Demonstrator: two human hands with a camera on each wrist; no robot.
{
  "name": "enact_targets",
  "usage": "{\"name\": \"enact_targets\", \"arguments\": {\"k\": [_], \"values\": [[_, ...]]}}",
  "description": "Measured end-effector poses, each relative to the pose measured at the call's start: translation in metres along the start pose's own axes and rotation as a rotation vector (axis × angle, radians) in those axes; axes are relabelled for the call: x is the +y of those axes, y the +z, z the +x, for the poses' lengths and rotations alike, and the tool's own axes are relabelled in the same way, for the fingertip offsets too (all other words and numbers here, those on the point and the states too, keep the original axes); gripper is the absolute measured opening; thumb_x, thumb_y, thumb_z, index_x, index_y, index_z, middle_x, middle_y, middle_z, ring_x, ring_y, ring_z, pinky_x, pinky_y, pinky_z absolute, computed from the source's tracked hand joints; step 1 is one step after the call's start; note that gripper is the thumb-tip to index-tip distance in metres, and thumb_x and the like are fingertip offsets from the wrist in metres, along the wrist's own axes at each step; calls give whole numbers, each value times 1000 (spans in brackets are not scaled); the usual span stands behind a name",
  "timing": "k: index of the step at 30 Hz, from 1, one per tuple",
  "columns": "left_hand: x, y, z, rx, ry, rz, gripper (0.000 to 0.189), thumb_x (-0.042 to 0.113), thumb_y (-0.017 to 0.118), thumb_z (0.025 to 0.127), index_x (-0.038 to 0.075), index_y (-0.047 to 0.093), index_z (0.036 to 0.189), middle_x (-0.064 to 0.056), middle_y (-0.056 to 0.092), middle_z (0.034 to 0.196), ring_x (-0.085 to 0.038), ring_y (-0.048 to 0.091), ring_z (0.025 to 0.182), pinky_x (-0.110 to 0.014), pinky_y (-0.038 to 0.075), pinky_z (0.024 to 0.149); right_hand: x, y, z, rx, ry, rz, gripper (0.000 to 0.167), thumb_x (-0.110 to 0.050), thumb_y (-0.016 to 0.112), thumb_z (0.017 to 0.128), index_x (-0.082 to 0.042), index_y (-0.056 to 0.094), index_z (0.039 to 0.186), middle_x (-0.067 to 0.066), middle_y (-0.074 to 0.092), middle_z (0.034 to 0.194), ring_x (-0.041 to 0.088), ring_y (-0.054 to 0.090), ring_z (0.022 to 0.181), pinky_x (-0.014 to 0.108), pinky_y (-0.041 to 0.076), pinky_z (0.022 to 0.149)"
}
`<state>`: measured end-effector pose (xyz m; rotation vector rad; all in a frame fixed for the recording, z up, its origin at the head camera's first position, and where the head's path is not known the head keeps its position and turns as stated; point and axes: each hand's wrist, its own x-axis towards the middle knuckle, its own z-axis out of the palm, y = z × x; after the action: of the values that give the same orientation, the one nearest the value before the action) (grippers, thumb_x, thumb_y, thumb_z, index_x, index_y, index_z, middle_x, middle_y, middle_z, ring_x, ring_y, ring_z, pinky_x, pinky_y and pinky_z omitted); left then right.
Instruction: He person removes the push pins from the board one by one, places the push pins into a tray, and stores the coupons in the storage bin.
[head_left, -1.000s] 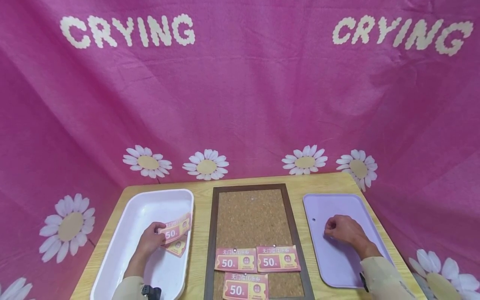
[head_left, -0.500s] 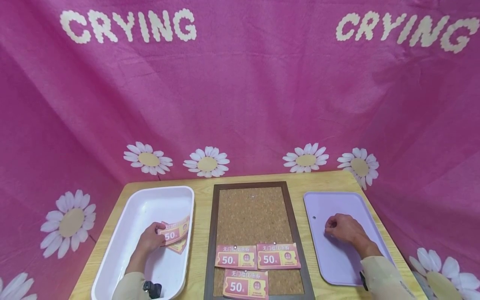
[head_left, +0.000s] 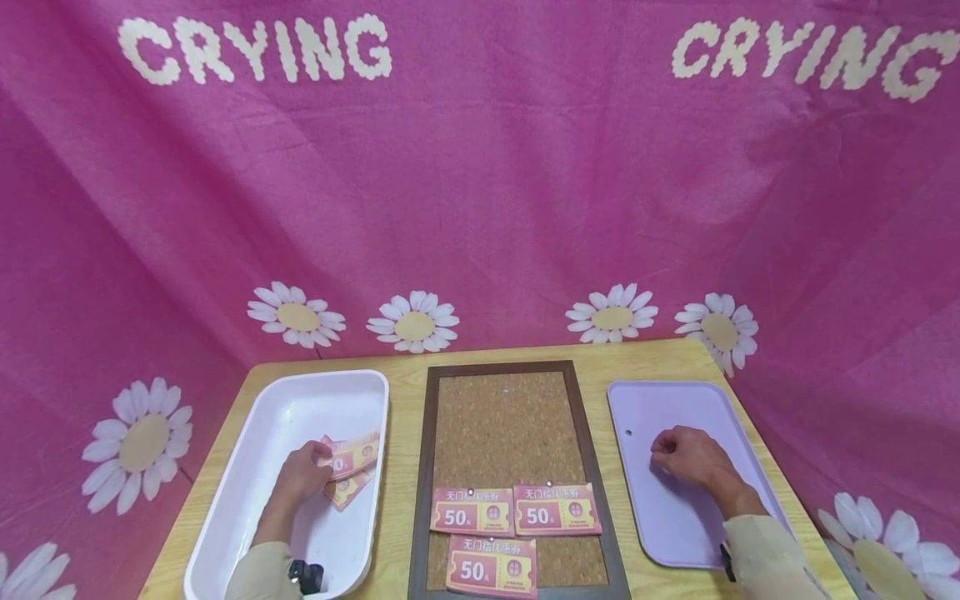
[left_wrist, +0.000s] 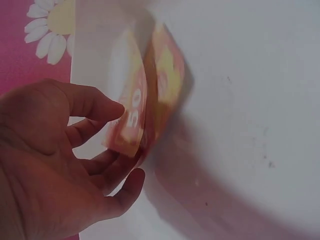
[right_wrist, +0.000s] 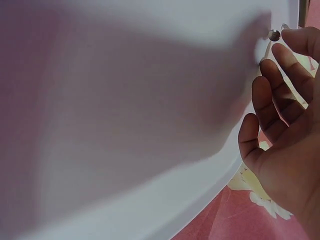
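My left hand point(head_left: 303, 469) is down in the white tray point(head_left: 201, 533), thumb and finger pinching a pink and yellow 50 coupon point(left_wrist: 131, 117). The pinched coupon is bent, and part of its number is covered by fingers in the head view. Just beneath it a second coupon point(left_wrist: 169, 70) shows. My right hand point(head_left: 693, 457) hovers over the purple tray point(head_left: 678, 554) with curled fingers. In the right wrist view a shiny, round-headed metal pin point(right_wrist: 273, 35) appears right at the thumb and index fingertips, pinched between them.
Between the trays lies a framed cork board point(head_left: 502, 433). Pinned on its lower half are a left coupon point(head_left: 472, 511), a right coupon point(head_left: 557, 509) and a lower coupon point(head_left: 491, 567). One small dark round spot point(head_left: 628, 432) marks the purple tray's left side. A magenta curtain point(head_left: 480, 192) rises behind the table.
The left fingers have moved slightly over the coupon, covering more of its number, and more of the coupon below now shows. The right hand stays put. The head view has tilted slightly.
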<state>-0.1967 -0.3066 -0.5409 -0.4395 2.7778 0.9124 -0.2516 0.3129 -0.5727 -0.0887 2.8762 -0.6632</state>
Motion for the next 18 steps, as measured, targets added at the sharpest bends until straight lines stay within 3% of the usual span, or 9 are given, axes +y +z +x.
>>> {"name": "enact_targets", "arguments": {"k": [3,11,18], "values": [[2,-1,0,20,17,28,42,11,59,78,-6,55,116,-32,57,114,-43,55,102,-53,43,91,-1,0,-1,-4,13,8,15,-26,71,80,-14,70,89,-1,65,83,17,54,78,37,44,73],[6,-6,-2,10,-43,19,48,16,58,83,-5,51,126,-35,51,128,-49,53,110,-57,43,93,-4,1,-1,16,9,-4,20,-27,70,80,-13,70,95,1,66,86,19,55,80,40,45,76],[9,-7,-6,33,25,15,54,17,57,83,-5,48,131,-35,47,134,-55,45,120,-62,37,100,-10,2,-5,60,-19,-5,29,-25,66,84,-8,68,107,8,66,95,24,59,88,50,47,82]]}}
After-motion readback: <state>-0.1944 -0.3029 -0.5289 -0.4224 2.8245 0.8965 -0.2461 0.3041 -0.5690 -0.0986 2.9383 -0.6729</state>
